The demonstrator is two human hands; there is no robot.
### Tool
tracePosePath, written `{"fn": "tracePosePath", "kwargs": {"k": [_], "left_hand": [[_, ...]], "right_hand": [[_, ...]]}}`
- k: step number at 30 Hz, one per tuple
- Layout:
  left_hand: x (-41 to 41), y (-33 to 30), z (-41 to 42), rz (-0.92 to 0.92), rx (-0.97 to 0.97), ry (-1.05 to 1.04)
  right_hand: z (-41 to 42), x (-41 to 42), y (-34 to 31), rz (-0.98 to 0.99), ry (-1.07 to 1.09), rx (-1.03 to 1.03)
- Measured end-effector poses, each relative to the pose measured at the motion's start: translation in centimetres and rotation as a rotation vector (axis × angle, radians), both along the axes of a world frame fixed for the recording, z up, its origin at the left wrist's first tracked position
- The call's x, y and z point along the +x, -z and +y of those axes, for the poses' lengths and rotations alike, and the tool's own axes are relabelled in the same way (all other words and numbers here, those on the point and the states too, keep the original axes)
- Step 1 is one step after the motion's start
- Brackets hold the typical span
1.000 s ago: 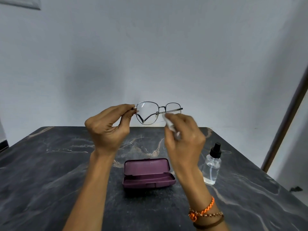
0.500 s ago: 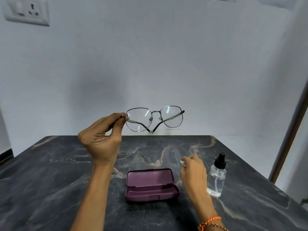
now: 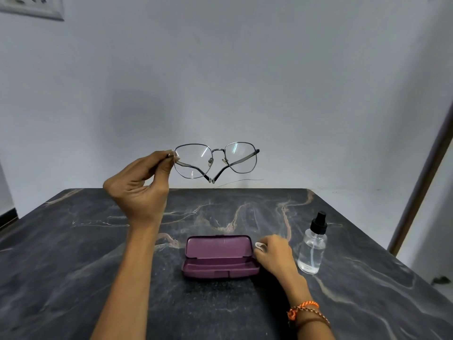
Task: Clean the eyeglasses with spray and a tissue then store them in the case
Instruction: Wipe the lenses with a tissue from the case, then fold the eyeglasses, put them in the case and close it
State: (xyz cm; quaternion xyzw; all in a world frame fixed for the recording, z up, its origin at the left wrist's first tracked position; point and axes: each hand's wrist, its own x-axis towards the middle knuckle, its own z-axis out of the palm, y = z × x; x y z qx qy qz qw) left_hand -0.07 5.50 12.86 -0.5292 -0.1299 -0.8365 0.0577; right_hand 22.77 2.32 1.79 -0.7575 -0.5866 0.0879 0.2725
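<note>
My left hand (image 3: pixel 141 190) holds the thin metal-framed eyeglasses (image 3: pixel 215 160) up in the air by their left hinge, pinched between thumb and fingers; the temples are folded inward and cross below the lenses. Down on the table, my right hand (image 3: pixel 274 253) rests beside the right end of the open purple case (image 3: pixel 219 257), its fingers closed on a small crumpled white tissue (image 3: pixel 259 246). The case lies with its lid tipped back and nothing inside. A clear spray bottle (image 3: pixel 312 246) with a black nozzle stands just right of my right hand.
Everything sits on a dark marble table (image 3: pixel 73 266) with pale veins, pushed against a light wall. A wall socket (image 3: pixel 31 6) is at the top left. A brown door frame (image 3: pixel 421 187) runs along the right edge.
My right hand came off the lens with the tissue and dropped to the table beside the case. The left hand kept the glasses raised, turning them a little toward me.
</note>
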Motion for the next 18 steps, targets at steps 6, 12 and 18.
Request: {"fn": "tracePosePath", "kwargs": {"k": [6,12,18], "left_hand": [[0.1,-0.2,-0.3,0.012,0.005,-0.007],[0.3,-0.2,-0.6,0.014,-0.009,-0.016],[0.2,-0.1,-0.6,-0.009,-0.061,0.015]], "right_hand": [[-0.4,0.5,-0.5,0.134,-0.013,0.001],[-1.2,-0.7,-3.5,0.215,-0.071,0.223],[-3.7,-4.0,-11.7,1.109,-0.325,0.623]]}}
